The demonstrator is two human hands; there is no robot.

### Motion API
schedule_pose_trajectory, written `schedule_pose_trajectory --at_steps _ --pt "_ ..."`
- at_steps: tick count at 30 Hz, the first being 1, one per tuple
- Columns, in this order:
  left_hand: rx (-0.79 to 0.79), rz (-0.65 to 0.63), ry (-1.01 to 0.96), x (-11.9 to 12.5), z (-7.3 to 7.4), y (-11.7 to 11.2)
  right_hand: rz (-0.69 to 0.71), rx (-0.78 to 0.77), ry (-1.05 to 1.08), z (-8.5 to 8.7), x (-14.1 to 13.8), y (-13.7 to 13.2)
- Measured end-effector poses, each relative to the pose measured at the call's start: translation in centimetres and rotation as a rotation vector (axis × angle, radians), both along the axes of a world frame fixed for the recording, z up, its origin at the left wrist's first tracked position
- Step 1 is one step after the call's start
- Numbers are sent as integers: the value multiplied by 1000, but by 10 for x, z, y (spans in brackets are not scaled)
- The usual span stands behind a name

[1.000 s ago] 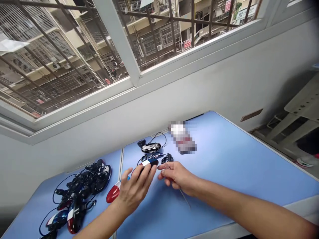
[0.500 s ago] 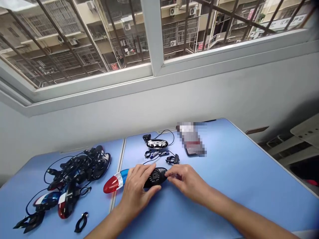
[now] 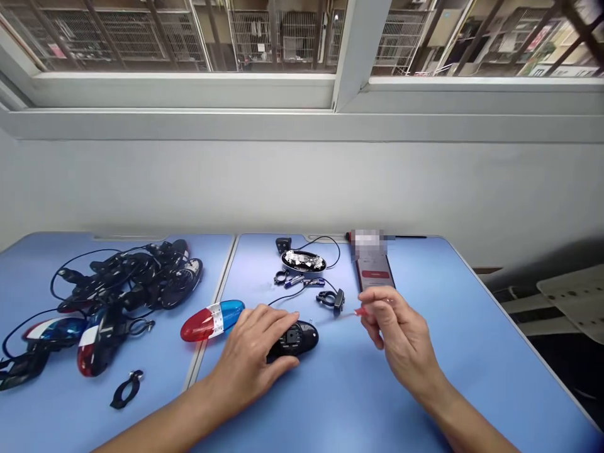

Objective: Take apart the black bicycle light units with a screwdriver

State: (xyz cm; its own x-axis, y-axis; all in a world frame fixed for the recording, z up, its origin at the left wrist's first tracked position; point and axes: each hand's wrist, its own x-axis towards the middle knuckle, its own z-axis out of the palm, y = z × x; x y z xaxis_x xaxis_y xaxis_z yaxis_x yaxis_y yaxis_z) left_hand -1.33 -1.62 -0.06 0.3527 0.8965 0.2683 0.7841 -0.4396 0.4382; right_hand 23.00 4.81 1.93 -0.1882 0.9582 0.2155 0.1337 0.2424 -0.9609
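My left hand [image 3: 257, 343] lies over a black oval housing [image 3: 306, 337], fingers on its far side and thumb on its near side, holding it against the table. A small screw-like pin stands up near the housing's right end. In my right hand [image 3: 399, 324] is a small screwdriver [image 3: 359, 312] with a red handle, pinched between thumb and fingers. Its thin shaft points left, apart from the housing. Left of my left hand lies a red, white and blue light cover [image 3: 214, 319]. A black clamp with a switch [image 3: 338, 301] sits beyond the housing, on a cable.
An opened oval light unit [image 3: 304, 262] with a cable lies near the wall, with batteries [image 3: 304, 282] and a ring clamp [image 3: 280, 277] before it. A phone [image 3: 376, 267] lies to the right. Tangled bike lights [image 3: 136, 277] and a loose clamp [image 3: 127, 390] are at left.
My right hand has drawn the screwdriver away from the housing, to the right. My left hand stays on the housing. The camera view has levelled and shifted.
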Motion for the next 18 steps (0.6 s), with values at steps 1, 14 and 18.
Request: schedule_pose_trajectory --at_steps 1,14,18 --pt "2 -7 8 0 0 0 31 24 -35 0 -1 0" --pt "34 -8 24 2 3 -2 114 449 -252 1 -6 -2" --pt "41 -10 25 2 3 -2 126 472 -256 1 -6 -3"
